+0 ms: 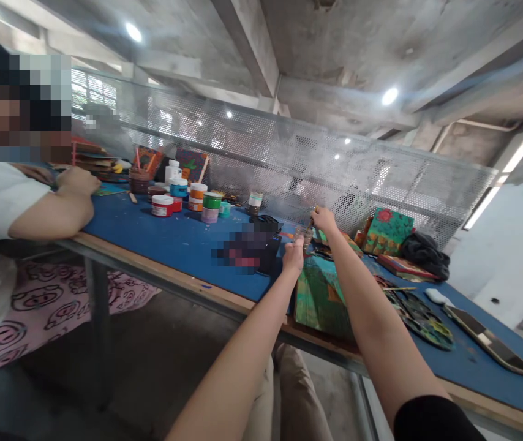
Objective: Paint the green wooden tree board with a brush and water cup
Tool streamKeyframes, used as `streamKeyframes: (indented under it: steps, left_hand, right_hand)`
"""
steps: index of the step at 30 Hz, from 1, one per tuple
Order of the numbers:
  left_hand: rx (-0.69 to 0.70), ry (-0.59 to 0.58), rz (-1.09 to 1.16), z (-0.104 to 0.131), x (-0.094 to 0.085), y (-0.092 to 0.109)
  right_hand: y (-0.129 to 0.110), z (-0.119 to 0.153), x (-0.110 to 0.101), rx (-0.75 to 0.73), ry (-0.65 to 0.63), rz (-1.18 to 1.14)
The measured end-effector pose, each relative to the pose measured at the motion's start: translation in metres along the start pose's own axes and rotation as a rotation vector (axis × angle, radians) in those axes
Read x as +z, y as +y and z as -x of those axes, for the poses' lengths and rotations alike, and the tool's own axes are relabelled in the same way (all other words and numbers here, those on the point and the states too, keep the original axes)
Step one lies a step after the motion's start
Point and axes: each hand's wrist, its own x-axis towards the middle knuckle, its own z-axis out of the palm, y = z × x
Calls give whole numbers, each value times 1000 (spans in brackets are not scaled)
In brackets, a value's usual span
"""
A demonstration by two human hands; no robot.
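Blue table [146,257], green painting [314,300] just on the near side of left hand [293,256] and right hand [324,219].
Palette [420,318] sits right of both hands, nearer the body. Left: fingers curled in, gripping clear jar [307,240]. Right: fingers pinched on thin brush [311,222], just above the jar; brush tip too blurred to tell.

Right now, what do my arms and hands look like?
Your left hand and right hand wear no gloves, and no watch shows. Both forearms are uncovered; a plain black sleeve ends near the right elbow. No left sleeve is in view.
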Motion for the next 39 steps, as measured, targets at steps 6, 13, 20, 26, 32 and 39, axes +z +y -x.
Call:
streamKeyframes:
  steps: [6, 13, 20, 26, 32, 39]
  left_hand:
    - [-22, 8, -47, 2, -1, 2]
    - [12, 3, -50, 1, -1, 2]
    - [15, 13, -31, 1, 0, 1]
    - [11, 12, -32, 3, -2, 3]
    - [-5, 7, -46, 5, -3, 5]
    - [1, 1, 13, 3, -2, 4]
  right_hand:
    - [0, 2, -1, 15, -30, -10]
    - [4, 5, 1, 45, -61, -7]
    - [6, 5, 2, 47, -63, -7]
    - [7, 7, 5, 17, -11, -17]
    - [1, 6, -8, -85, 119, -40]
    - [-12, 7, -27, -277, 146, -49]
